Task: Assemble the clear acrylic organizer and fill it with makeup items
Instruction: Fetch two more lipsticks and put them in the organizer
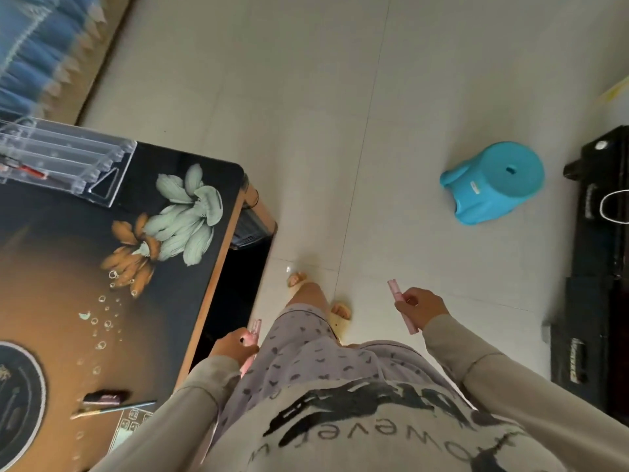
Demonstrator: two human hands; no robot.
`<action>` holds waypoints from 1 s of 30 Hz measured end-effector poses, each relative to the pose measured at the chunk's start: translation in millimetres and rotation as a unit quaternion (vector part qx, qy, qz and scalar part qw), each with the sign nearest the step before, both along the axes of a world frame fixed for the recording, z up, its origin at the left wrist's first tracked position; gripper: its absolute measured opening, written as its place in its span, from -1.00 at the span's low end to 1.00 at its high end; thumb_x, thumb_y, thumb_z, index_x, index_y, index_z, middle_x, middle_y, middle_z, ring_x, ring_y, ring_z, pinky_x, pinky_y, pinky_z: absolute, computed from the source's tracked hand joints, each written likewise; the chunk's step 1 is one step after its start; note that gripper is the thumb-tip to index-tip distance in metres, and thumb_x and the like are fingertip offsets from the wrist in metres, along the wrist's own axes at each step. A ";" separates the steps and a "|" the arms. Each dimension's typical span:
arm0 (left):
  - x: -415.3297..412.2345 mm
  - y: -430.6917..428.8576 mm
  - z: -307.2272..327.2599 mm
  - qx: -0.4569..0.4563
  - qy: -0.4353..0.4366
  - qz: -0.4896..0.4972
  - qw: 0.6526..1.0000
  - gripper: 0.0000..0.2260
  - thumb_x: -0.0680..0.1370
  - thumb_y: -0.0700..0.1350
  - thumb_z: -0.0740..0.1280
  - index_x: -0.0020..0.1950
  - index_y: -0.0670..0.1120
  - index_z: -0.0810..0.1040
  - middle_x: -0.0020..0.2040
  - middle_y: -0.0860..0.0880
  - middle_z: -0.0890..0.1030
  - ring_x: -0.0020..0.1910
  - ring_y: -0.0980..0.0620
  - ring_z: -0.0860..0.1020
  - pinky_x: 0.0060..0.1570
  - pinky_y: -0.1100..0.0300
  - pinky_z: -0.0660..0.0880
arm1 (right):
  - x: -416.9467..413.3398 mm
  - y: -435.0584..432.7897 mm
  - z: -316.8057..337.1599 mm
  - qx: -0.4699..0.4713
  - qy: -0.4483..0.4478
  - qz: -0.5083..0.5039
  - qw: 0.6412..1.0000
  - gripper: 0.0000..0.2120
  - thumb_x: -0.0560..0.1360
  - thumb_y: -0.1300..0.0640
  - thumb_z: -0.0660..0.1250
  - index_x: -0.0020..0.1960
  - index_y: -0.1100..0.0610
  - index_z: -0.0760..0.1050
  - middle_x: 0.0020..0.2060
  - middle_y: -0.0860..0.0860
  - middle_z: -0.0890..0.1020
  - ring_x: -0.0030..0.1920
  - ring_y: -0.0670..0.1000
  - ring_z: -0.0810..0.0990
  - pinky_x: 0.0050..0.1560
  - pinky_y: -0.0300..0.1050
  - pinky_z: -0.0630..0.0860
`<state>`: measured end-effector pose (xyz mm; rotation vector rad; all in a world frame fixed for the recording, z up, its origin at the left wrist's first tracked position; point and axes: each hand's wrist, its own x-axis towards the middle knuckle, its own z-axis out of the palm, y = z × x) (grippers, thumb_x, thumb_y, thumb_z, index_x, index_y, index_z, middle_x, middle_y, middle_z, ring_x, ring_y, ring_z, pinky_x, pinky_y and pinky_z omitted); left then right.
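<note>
The clear acrylic organizer [64, 161] stands at the far left of the dark flower-printed table [102, 267], with a red-tipped item lying in one slot. I stand beside the table's right edge, over the tiled floor. My left hand [233, 345] is closed around a pink makeup tube [253, 332] close to my hip. My right hand [423, 306] grips another pink tube [401, 306], held out over the floor away from the table. A dark lipstick-like item [105, 396] and a thin makeup pencil [115, 408] lie on the table's near part.
A blue plastic stool [495, 182] stands on the floor ahead to the right. Black furniture [599, 267] lines the right edge. A blue fringed cloth [37, 46] hangs at the top left. A round dark mat [17, 400] sits on the table's near left.
</note>
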<state>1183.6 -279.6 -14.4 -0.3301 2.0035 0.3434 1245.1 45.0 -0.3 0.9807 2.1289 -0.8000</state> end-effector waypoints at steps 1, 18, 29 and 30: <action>-10.7 7.2 -0.5 0.002 0.000 -0.003 1.000 -0.70 0.51 -0.10 0.30 0.23 -0.11 0.47 0.25 -0.17 0.54 0.19 -0.15 0.51 0.07 0.14 0.41 | -7.4 4.3 -1.1 -0.003 0.001 -0.006 1.000 -0.73 0.51 0.11 0.24 0.06 0.30 0.52 0.03 0.21 0.62 0.06 0.20 0.55 0.01 -0.10 0.42; -290.9 132.2 1.9 0.030 0.065 -0.096 0.993 -0.69 0.54 -0.07 0.24 0.27 -0.06 0.46 0.26 -0.14 0.54 0.23 -0.12 0.51 0.15 0.18 0.42 | -190.1 84.2 -7.9 0.033 -0.100 -0.026 0.994 -0.70 0.55 0.02 0.18 0.08 0.21 0.54 0.08 0.14 0.64 0.10 0.14 0.57 0.11 -0.16 0.41; -384.1 154.5 9.1 0.005 0.052 -0.049 0.997 -0.69 0.58 -0.11 0.14 0.32 -0.06 0.39 0.27 -0.16 0.54 0.25 -0.13 0.49 0.23 0.11 0.38 | -356.9 126.9 -4.7 0.054 -0.074 0.091 0.992 -0.65 0.56 0.00 0.14 0.06 0.24 0.56 0.06 0.17 0.63 0.10 0.16 0.55 0.06 -0.17 0.39; -389.1 156.9 10.2 0.001 0.050 -0.034 0.998 -0.66 0.59 -0.13 0.11 0.37 -0.04 0.34 0.28 -0.16 0.53 0.26 -0.12 0.49 0.24 0.10 0.38 | -377.1 132.1 -6.5 0.046 -0.069 0.111 0.990 -0.66 0.55 0.01 0.15 0.06 0.24 0.56 0.05 0.17 0.63 0.09 0.16 0.55 0.04 -0.17 0.38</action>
